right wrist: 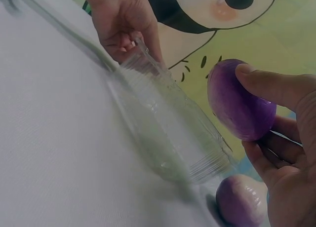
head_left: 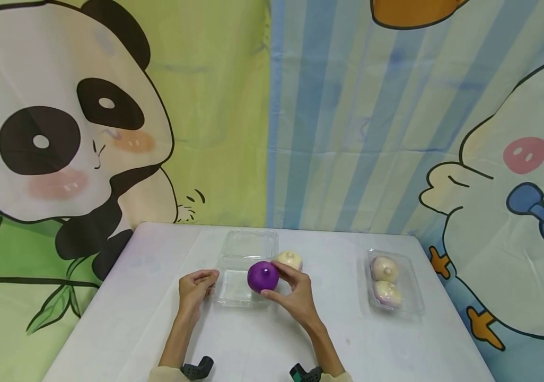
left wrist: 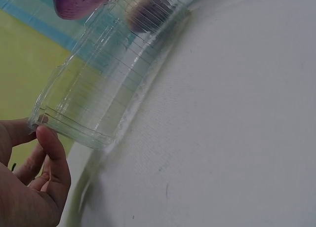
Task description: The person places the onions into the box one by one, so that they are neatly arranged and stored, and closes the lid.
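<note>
My right hand [head_left: 299, 297] holds a round purple onion [head_left: 261, 277] between thumb and fingers, above the right part of an open clear plastic box [head_left: 231, 292]. In the right wrist view the purple onion [right wrist: 237, 101] hangs higher than the rim of the box [right wrist: 163, 123]. With thumb and a finger, my left hand [left wrist: 34, 172] pinches the near corner of that box [left wrist: 94, 103]. The box's lid [head_left: 250, 245] lies folded back behind it. A pale onion with a purple tinge [right wrist: 241, 200] rests on the table just right of the box, partly hidden by my right hand in the head view.
On the right of the white table [head_left: 339, 329], a second clear box [head_left: 410, 289] holds two pale onions [head_left: 385, 269]. A printed curtain [head_left: 224, 132] hangs behind the table's far edge.
</note>
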### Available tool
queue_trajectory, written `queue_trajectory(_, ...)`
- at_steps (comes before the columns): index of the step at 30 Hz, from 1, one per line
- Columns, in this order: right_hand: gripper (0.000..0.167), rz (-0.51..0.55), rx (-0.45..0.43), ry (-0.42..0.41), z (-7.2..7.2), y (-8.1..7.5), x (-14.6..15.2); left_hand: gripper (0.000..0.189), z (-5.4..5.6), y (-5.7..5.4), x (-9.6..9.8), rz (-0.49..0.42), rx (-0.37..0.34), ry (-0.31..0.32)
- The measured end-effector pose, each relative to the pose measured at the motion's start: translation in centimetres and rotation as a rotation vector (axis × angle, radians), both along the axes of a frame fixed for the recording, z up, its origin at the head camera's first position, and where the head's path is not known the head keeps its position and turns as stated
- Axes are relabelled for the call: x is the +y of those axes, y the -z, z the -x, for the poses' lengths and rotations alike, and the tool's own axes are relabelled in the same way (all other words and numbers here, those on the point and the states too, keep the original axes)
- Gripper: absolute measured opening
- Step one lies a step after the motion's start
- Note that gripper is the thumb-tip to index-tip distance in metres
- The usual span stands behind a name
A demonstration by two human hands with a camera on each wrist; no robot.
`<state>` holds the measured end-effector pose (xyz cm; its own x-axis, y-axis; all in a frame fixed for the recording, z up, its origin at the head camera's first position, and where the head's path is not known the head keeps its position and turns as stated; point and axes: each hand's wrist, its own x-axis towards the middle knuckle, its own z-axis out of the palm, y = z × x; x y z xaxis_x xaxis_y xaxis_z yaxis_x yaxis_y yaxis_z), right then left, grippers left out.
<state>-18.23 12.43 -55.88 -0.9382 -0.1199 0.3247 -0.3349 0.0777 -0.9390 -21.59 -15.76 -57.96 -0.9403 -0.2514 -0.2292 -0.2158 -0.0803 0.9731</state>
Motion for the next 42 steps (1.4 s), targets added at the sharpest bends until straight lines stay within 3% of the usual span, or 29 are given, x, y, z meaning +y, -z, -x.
queue_trajectory(42,0.075,-0.119,-0.047,-0.073,0.9,-0.2,-2.3,0.026,-0.3,-0.3,0.0,-0.019,0.009,0.015)
